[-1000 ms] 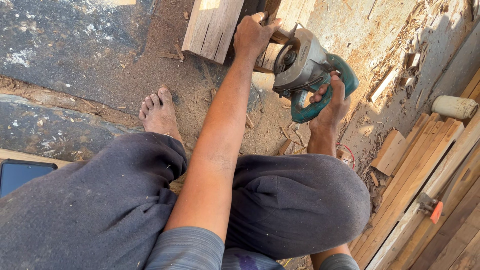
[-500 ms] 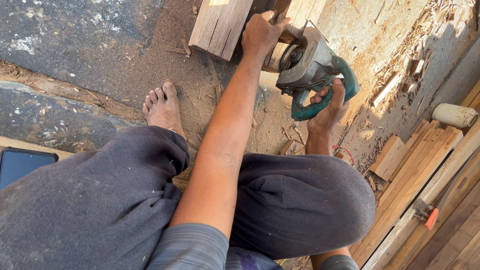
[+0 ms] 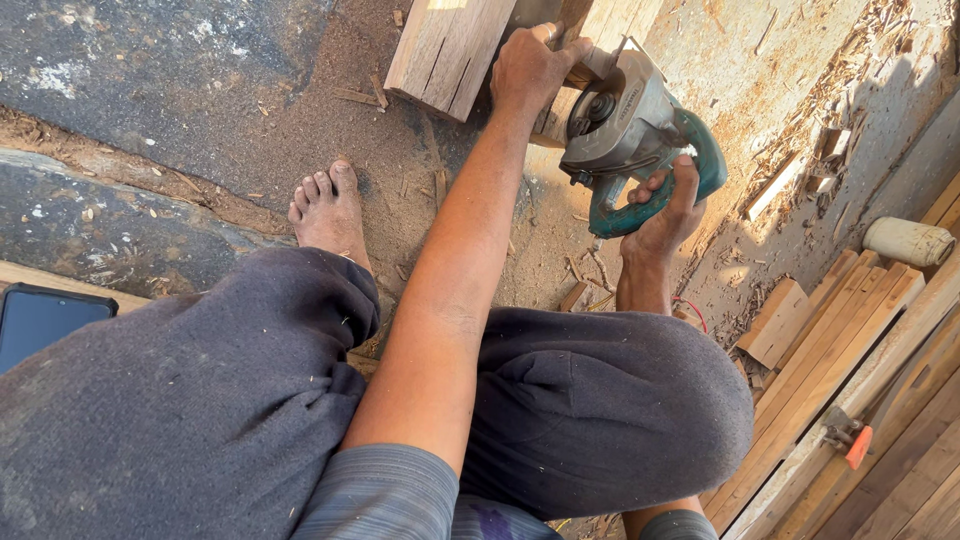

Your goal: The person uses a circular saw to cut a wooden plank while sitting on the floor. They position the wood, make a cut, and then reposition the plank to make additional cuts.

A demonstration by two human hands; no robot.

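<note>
I crouch over sawdust-covered ground. My right hand (image 3: pixel 665 210) grips the teal handle of a grey hand-held circular saw (image 3: pixel 625 130), held against a wooden block (image 3: pixel 445 50) at the top of the view. My left hand (image 3: pixel 530 70) reaches forward past my knee and presses on the wood right beside the saw's housing. The blade itself is hidden by the guard and my left hand. My bare left foot (image 3: pixel 328 210) rests flat on the ground below the block.
A stack of wooden slats and planks (image 3: pixel 850 350) lies at the right, with an orange-tipped tool (image 3: pixel 850 440) on it. A small offcut (image 3: pixel 775 320) and a pale cylinder (image 3: pixel 908 240) sit nearby. A dark phone (image 3: pixel 45 320) lies at the left edge.
The view has shifted slightly, so saw, hands and block sit a little higher and further right. Both hands keep their hold; the saw stays against the wood.
</note>
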